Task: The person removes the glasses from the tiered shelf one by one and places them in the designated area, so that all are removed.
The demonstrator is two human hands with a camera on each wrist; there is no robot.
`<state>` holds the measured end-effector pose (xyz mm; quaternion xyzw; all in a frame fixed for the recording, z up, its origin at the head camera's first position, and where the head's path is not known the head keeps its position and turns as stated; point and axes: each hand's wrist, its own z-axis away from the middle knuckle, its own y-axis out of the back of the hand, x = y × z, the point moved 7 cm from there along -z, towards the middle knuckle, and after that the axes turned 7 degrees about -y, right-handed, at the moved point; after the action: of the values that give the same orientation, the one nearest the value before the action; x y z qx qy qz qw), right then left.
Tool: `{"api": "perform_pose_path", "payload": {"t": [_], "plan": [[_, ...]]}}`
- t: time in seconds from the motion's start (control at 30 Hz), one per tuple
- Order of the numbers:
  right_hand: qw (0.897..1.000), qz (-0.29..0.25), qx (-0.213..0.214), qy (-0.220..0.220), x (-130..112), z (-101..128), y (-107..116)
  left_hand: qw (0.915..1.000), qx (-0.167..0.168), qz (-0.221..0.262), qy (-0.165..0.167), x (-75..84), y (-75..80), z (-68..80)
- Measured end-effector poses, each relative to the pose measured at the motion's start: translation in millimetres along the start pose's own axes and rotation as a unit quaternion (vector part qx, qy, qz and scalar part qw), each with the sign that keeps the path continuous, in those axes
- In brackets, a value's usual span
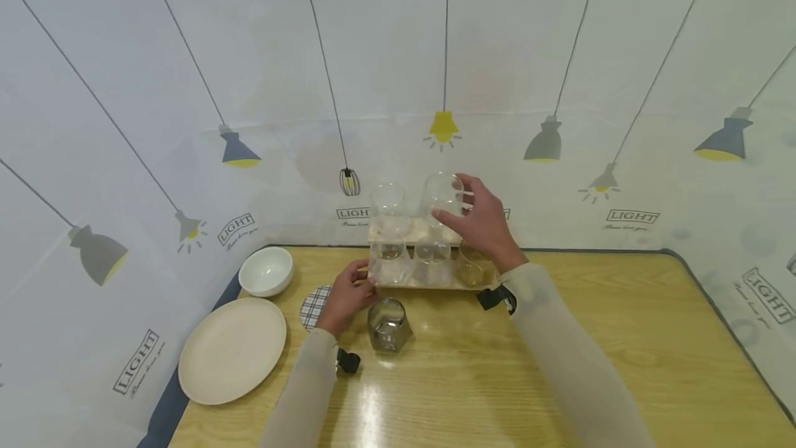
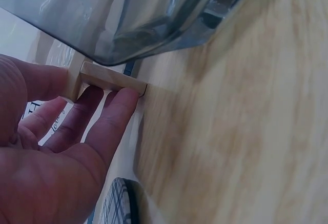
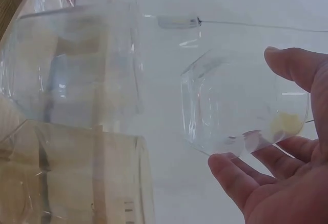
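My right hand [image 1: 484, 220] holds a clear drinking glass [image 1: 440, 193] over the upper tier of a two-tier wooden rack [image 1: 429, 287]. In the right wrist view, the fingers [image 3: 228, 175] lie along this faceted glass [image 3: 205, 111]. Another clear glass [image 1: 388, 202] stands on the upper tier at left. The lower tier bears two clear glasses and an amber glass [image 1: 475, 269] at its right end. With thumb and fingers, my left hand [image 1: 348, 296] grips the rack's left end [image 2: 110, 76]. A grey-tinted glass [image 1: 388, 327] stands on the table just right of that hand.
A white bowl [image 1: 266, 272] and a large beige plate [image 1: 233, 351] sit along the wooden table's left side. A checked round coaster [image 1: 313, 306] lies beside the left hand. Close behind the rack hangs a white sheet [image 1: 560, 192] printed with lamps.
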<state>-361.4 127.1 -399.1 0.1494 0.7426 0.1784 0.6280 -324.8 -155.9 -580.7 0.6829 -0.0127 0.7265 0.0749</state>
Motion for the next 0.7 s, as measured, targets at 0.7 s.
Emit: {"api": "perform_pose_path", "payload": {"t": [0.7], "plan": [[0.996,-0.015,-0.017,0.084,-2,103,-11,1.0000,0.005,-0.001,0.001,-3.2,-0.2,-3.8]]}}
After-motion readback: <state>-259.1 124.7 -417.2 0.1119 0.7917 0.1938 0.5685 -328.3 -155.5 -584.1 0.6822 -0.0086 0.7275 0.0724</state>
